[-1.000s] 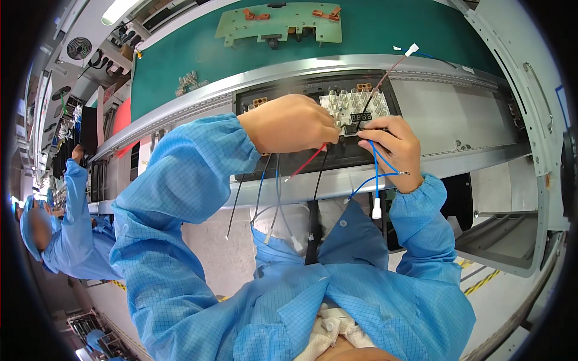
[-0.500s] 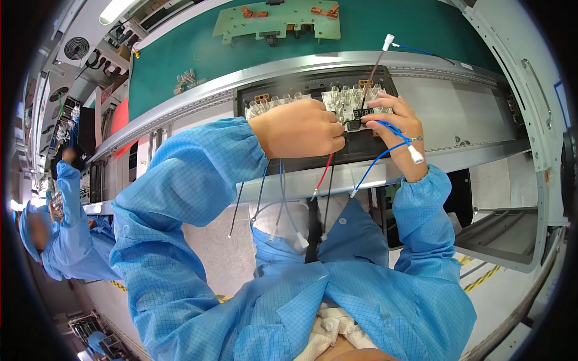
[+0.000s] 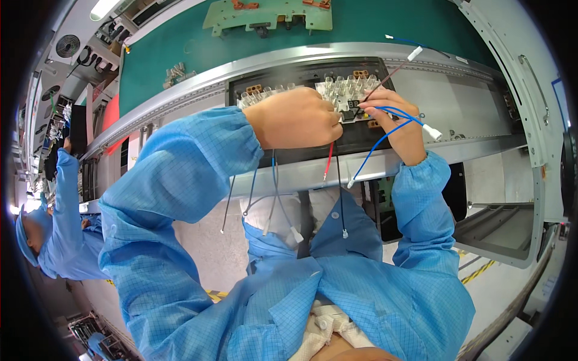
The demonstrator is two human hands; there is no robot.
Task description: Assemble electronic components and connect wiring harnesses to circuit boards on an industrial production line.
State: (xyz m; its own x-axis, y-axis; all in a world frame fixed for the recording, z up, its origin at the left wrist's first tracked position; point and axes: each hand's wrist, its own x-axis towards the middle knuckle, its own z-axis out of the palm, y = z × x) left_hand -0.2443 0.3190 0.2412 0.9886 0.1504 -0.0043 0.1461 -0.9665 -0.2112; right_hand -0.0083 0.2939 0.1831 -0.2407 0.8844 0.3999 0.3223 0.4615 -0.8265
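Note:
My left hand is closed in a fist over the left part of a black fixture; whatever its fingers grip is hidden. Beneath its knuckles hang a red wire and a black wire. With thumb and fingers pinched together, my right hand holds a thin brown wire above the right circuit board, beside a small digit display. The wire's white connector points up and right. Looped blue wires with a white connector lie across the right hand.
Metal rails border the fixture. Behind them, a green mat carries a pale green plate with orange clamps and a pile of small parts. More wires dangle over the front edge. Another person works at far left.
The brown wire has tilted to the right in my right hand, its fingers now closer together. The black wire below my left hand has swung right. The view has shifted slightly.

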